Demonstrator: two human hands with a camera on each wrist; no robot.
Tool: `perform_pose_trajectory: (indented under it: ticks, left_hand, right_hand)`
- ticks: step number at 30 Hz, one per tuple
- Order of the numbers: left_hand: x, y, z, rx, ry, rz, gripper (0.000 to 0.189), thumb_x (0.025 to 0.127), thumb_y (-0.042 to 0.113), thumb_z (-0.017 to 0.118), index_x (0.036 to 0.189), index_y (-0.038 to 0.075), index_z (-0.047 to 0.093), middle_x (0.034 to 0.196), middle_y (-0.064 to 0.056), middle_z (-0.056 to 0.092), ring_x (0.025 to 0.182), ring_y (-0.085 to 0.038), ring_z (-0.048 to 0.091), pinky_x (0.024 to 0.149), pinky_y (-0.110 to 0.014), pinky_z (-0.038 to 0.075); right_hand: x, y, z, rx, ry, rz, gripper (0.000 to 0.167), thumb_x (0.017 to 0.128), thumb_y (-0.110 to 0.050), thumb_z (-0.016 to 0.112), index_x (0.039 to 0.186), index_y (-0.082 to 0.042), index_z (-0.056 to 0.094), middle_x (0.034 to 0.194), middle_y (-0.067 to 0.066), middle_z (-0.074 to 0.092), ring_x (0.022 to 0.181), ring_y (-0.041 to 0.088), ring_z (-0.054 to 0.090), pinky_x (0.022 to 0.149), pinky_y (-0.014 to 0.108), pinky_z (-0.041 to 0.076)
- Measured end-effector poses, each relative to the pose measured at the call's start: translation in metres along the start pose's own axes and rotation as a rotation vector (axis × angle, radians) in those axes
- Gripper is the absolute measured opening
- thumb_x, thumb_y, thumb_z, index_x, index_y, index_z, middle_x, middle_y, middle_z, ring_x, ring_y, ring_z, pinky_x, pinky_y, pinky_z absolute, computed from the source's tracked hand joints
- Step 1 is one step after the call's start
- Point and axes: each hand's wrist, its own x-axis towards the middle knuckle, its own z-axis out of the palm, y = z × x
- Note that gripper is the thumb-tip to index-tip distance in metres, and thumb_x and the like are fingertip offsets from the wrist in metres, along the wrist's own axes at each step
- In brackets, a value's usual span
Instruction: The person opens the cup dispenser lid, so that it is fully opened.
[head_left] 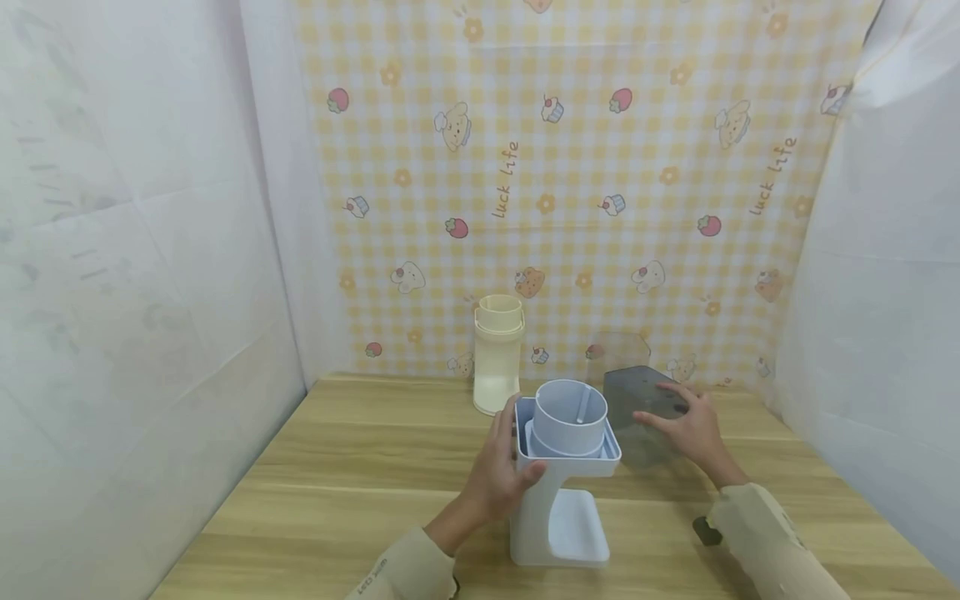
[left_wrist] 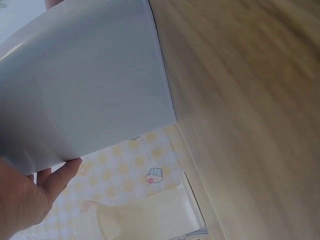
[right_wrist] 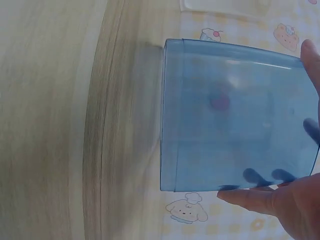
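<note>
My left hand [head_left: 491, 471] grips a pale blue-white plastic stand [head_left: 531, 512] under its square top, thumb in front and fingers behind. A round collar [head_left: 570, 417] rises from that top, and a flat foot juts out below. In the left wrist view the smooth side of the stand [left_wrist: 95, 85] fills the upper left, with fingertips at its edge. My right hand [head_left: 693, 429] holds a see-through smoky container [head_left: 637, 396] right of the stand. Seen from the right wrist, this container [right_wrist: 235, 120] looks blue and boxy, fingers on one side and thumb on the opposite one.
A cream-coloured stand [head_left: 497, 371] of similar form, with a round top, is at the back of the wooden table [head_left: 360, 475]. Right of it, a clear colourless container [head_left: 618, 350] stands before the checked curtain [head_left: 570, 167]. White sheets [head_left: 150, 250] hang at both sides.
</note>
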Motion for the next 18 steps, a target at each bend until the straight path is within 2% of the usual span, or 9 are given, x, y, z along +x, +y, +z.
perform_pose_trajectory:
  ticks: [3, 11, 15, 18]
  left_hand:
    - [0.000, 0.000, -0.001, 0.002, -0.013, -0.004, 0.102, 0.087, 0.083, 0.032, 0.157, 0.011, 0.019, 0.130, -0.010, 0.048, 0.108, -0.022, 0.056, 0.080, -0.034, 0.054]
    - [0.001, -0.002, -0.003, -0.025, -0.037, 0.011, 0.104, 0.086, 0.084, 0.033, 0.156, 0.008, 0.019, 0.131, -0.011, 0.048, 0.108, -0.022, 0.055, 0.083, -0.035, 0.052]
    - [0.004, -0.006, -0.006, -0.069, -0.074, 0.013, 0.105, 0.085, 0.084, 0.034, 0.157, 0.009, 0.018, 0.134, -0.014, 0.046, 0.110, -0.023, 0.053, 0.088, -0.038, 0.052]
    - [0.004, -0.011, -0.009, -0.109, -0.101, 0.025, 0.106, 0.085, 0.085, 0.036, 0.156, 0.008, 0.018, 0.134, -0.016, 0.045, 0.112, -0.025, 0.053, 0.092, -0.040, 0.050]
  right_hand:
    - [0.000, -0.001, 0.001, -0.005, -0.004, 0.006, 0.073, 0.074, -0.034, 0.088, 0.130, 0.001, 0.058, 0.120, 0.037, 0.044, 0.095, 0.036, 0.039, 0.069, 0.038, 0.036]
    - [-0.005, 0.001, -0.001, 0.001, -0.003, -0.018, 0.065, 0.076, -0.028, 0.087, 0.128, 0.002, 0.061, 0.123, 0.037, 0.052, 0.101, 0.041, 0.045, 0.075, 0.046, 0.042]
    - [-0.006, 0.002, 0.002, 0.010, 0.028, -0.047, 0.053, 0.079, -0.020, 0.084, 0.123, 0.004, 0.065, 0.112, 0.034, 0.053, 0.095, 0.038, 0.048, 0.075, 0.043, 0.047]
    - [-0.006, 0.002, 0.003, 0.016, 0.047, -0.061, 0.046, 0.079, -0.014, 0.084, 0.119, 0.004, 0.068, 0.104, 0.028, 0.052, 0.092, 0.036, 0.050, 0.077, 0.046, 0.053]
